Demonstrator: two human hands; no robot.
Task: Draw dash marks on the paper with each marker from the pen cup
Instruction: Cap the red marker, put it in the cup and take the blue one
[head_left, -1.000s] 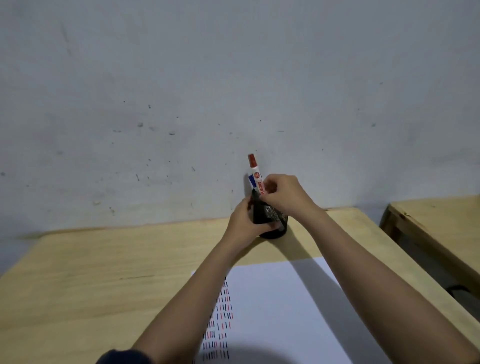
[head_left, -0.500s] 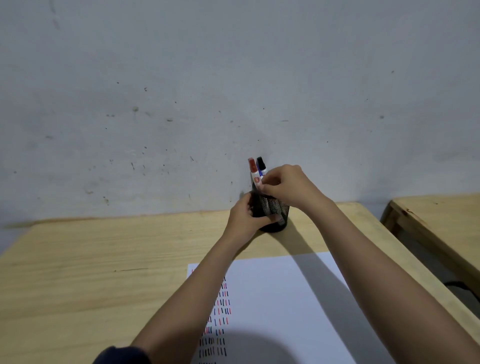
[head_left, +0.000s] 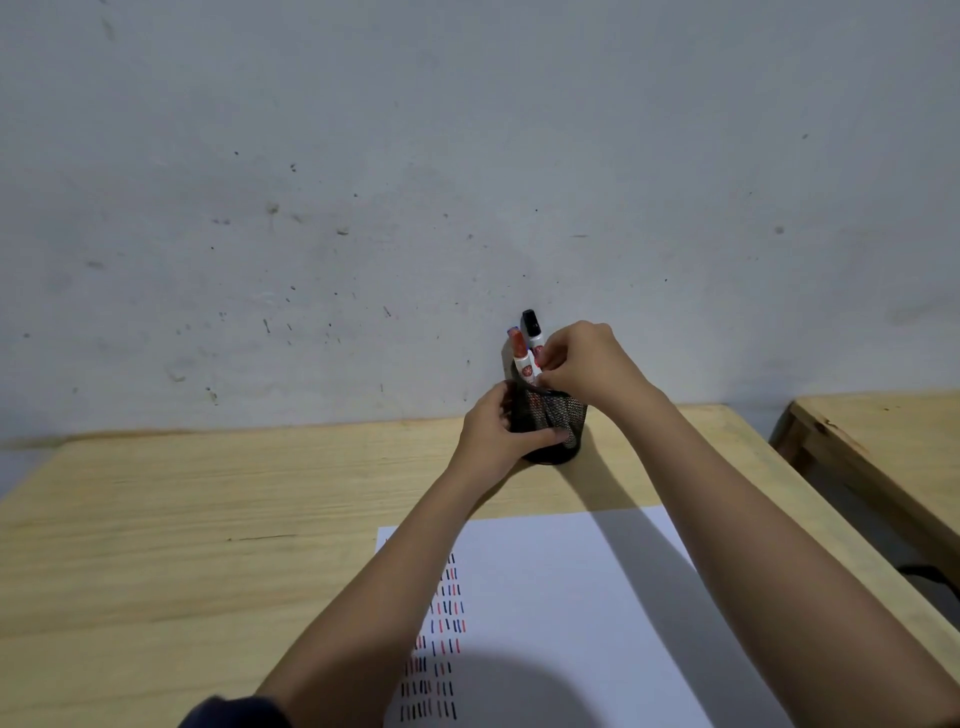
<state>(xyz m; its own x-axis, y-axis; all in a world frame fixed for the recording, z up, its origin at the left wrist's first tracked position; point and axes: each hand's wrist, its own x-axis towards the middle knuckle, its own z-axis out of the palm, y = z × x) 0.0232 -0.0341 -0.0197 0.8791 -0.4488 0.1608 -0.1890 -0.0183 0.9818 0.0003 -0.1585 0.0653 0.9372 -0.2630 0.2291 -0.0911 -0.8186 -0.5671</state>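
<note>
At twelve o'clock on the pale wooden desk (head_left: 208, 519), the left hand (head_left: 498, 436) wraps its fingers around the black wire-mesh pen cup (head_left: 553, 426), touching the wall. The right hand (head_left: 587, 364) pinches the black-capped white marker (head_left: 532, 332) beside the red-capped marker (head_left: 521, 356) standing in the cup. At six o'clock lies the white paper sheet (head_left: 571, 597), dashes along its left side.

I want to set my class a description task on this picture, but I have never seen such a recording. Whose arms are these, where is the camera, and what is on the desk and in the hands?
No machine here: a person wears one camera on the head, looking down at their own bare arms. On the wooden desk lies white paper with rows of red, blue and black dashes. By the wall stands a black mesh pen cup. The left hand grips the cup; the right hand pinches a black-capped marker standing in it, beside a red-capped marker.
</note>
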